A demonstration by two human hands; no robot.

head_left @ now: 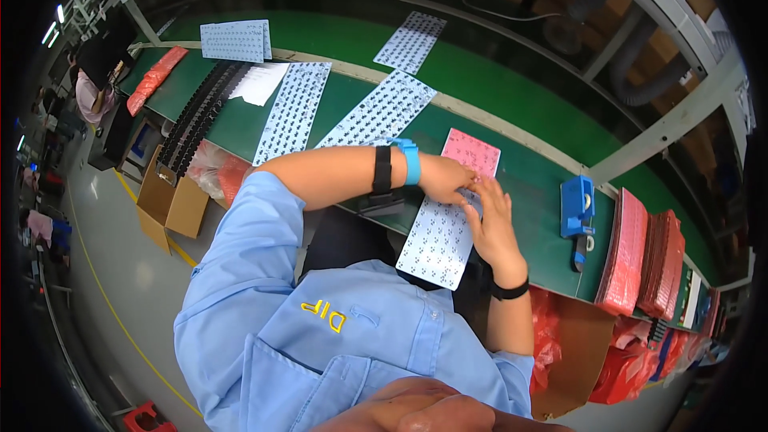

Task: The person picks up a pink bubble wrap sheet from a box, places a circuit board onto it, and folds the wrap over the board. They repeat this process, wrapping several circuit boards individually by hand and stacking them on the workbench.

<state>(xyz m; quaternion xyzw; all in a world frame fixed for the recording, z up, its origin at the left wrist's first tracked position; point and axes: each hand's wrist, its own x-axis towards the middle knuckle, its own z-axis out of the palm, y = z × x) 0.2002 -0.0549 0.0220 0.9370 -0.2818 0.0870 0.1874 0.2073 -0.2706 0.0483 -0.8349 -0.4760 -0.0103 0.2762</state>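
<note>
1. The left hand (448, 179) and the right hand (491, 220) meet over the white perforated panel (438, 238), which lies at the near edge of the green conveyor belt (512, 96), its far end touching the pink sheet (474, 152).
2. Left fingers are curled down at the seam where panel and pink sheet meet; whether they pinch something small there I cannot tell. Right fingers lie mostly extended, pressing flat on the panel's upper part.
3. How far along — judged from the layout: several similar white panels (381, 110) lie further along the belt to the left, seemingly handled already, while a thick stack of pink sheets (626, 252) stands on edge to the right beside a blue tape dispenser (578, 210) — so plenty seems left.
4. The present panel looks mid-handling, not yet released.
</note>
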